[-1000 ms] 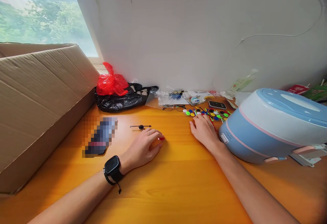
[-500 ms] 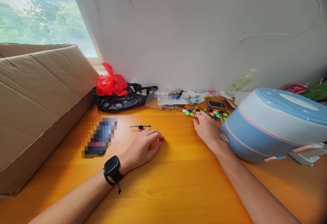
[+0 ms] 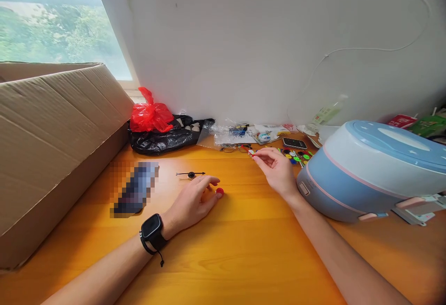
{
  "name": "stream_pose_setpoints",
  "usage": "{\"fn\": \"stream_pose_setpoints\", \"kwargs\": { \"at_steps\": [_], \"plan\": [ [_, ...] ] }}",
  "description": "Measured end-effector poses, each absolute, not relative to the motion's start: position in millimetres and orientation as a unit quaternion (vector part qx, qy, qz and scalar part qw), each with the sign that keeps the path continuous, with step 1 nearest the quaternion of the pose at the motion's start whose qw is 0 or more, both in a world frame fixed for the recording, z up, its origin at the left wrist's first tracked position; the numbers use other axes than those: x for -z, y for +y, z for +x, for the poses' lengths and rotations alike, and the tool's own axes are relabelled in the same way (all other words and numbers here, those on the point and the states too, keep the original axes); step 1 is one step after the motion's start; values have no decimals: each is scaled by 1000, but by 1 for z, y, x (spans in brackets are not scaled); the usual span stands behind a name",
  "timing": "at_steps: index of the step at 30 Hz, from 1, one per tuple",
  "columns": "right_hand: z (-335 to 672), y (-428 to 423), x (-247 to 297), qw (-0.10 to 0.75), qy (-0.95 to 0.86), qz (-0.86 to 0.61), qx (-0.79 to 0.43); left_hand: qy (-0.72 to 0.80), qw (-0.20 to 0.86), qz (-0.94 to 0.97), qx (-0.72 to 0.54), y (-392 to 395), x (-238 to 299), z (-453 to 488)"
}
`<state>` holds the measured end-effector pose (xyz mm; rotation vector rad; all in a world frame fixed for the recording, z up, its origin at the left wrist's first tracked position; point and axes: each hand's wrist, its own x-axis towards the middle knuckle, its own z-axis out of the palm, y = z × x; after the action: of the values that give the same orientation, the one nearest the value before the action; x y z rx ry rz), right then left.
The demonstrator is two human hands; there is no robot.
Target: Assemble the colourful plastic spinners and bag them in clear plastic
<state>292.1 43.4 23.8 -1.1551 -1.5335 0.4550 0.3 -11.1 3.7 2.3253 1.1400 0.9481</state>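
pulled right hand (image 3: 278,172) off coloured pile (image 3: 296,156) toward 10 o'clock, pinching red stick (image 3: 246,149); left hand (image 3: 193,200) lying loose, fingertip pinning red disc (image 3: 219,191), may skid on slick wood.

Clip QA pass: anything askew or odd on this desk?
The blue container at right sits tilted, not flat. A black disc on a rod lies alone by the left hand, away from the coloured pieces where the right hand pinches a red stick.

Resting left hand (image 3: 191,203) on worktop (image 3: 244,249), fingertips beside red disc (image 3: 219,191); pinching thin red stick (image 3: 246,149) in right hand (image 3: 277,171) near coloured pieces (image 3: 296,156).
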Motion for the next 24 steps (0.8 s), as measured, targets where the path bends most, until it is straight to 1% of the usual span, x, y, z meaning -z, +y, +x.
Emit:
{"fn": "stream_pose_setpoints", "kwargs": {
  "at_steps": [2,5,8,13,17,20,24],
  "plan": [
    [285,41,-21,533,-643,-478,-272,412,195,820,-346,-13,-6,0],
    [270,32,-17,469,-651,-456,-385,417,165,808,-382,-13,-9,-1],
    [252,20,-13,421,-664,-440,-434,415,150,800,-407,-13,-9,-2],
    [229,4,-3,388,-653,-420,-497,390,199,820,-369,-12,-9,-1],
    [225,2,5,399,-648,-411,-502,386,206,825,-356,-12,-13,-1],
    [226,2,7,406,-656,-420,-477,392,221,820,-354,-13,-17,0],
    [226,1,5,392,-683,-433,-439,396,226,820,-346,-14,-19,0]
  ]
}}
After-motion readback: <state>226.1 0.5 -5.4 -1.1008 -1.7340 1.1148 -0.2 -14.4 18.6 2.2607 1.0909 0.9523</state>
